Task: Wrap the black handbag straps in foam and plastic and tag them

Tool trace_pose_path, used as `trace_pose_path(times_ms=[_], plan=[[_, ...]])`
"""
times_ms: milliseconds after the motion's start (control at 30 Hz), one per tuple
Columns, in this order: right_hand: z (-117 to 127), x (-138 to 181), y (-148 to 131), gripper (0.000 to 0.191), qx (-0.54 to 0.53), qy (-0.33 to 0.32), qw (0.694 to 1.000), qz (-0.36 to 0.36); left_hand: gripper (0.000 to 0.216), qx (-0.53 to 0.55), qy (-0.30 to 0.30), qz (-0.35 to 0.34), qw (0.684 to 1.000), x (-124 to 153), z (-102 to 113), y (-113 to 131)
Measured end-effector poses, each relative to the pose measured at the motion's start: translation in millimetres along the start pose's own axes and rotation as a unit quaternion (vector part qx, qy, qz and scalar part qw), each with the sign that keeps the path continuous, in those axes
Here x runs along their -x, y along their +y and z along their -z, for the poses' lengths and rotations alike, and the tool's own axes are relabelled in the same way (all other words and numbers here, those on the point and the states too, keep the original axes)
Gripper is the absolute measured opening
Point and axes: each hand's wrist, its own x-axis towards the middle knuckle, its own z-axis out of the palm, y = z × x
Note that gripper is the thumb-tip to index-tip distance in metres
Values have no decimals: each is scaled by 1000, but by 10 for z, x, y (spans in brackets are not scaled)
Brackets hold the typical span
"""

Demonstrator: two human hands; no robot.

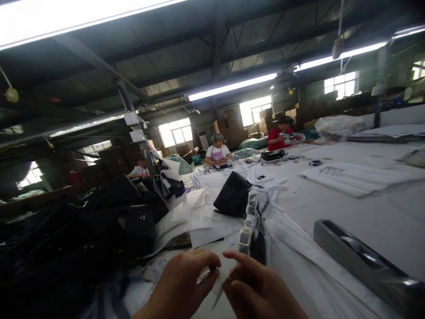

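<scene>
My left hand (186, 281) is low in the middle of the head view, thumb and forefinger closed on something thin and pale. Beside it, my right hand (262, 285) has its forefinger reaching toward the left fingertips and its other fingers curled. A narrow pointed sliver (217, 297) shows between the hands; what it is, I cannot make out. Just beyond my fingers lies a strap with a gold buckle (245, 237), wrapped in thin white material. A black bag (232, 195) sits behind that strap.
A grey tape dispenser (361, 259) stands on the white table (335, 204) at right. Black bags (133, 226) are heaped at left, beside white sheets (186, 217). Farther back, a person in a purple apron (217, 155) and another in red (275, 139) are at the table.
</scene>
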Motion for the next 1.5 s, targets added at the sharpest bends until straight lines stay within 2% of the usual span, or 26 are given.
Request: trace_pose_path(times_ms=[133,200,300,367,400,467,533,633,700,800,867,933,967,1100,1200,1400,1500], plan=[[-37,25,16,44,39,62,997,38,10,-44,13,15,999,12,0,92],[-58,17,61,54,14,63,997,28,9,-37,18,17,999,13,8,142],[-81,3,104,70,-50,28,998,-4,6,22,-4,32,999,10,34,204],[-80,10,67,63,-67,23,997,-22,9,90,-28,52,994,0,76,220],[-73,21,27,53,-60,21,997,-36,10,122,-39,58,990,-9,105,217],[-44,54,-74,28,-6,14,997,-70,14,170,-51,57,982,-40,175,186],[0,97,-165,13,85,15,993,-81,23,203,-54,50,977,-85,244,135],[79,164,-199,12,145,32,988,-27,40,267,-45,63,961,-158,296,69],[142,214,-146,23,72,25,997,5,47,315,-56,64,945,-196,274,55],[293,302,-22,38,-87,-5,996,-37,46,344,-105,56,931,-236,174,64],[460,361,37,43,-118,9,989,-88,38,351,-159,58,921,-273,90,44],[673,405,53,47,-82,50,988,-119,34,353,-197,56,913,-343,-7,-27],[785,416,47,48,-47,65,988,-133,34,354,-196,52,913,-396,-66,-82],[1106,343,1,38,160,79,971,-158,34,377,-119,54,917,-684,-388,-303],[1114,161,-8,26,257,77,951,-152,31,407,-144,43,901,-862,-629,-303],[861,-227,-46,20,192,34,969,-150,39,501,-278,-9,820,-973,-824,-26],[775,-301,-18,17,218,49,968,-114,42,517,-269,-2,812,-996,-933,-11]])
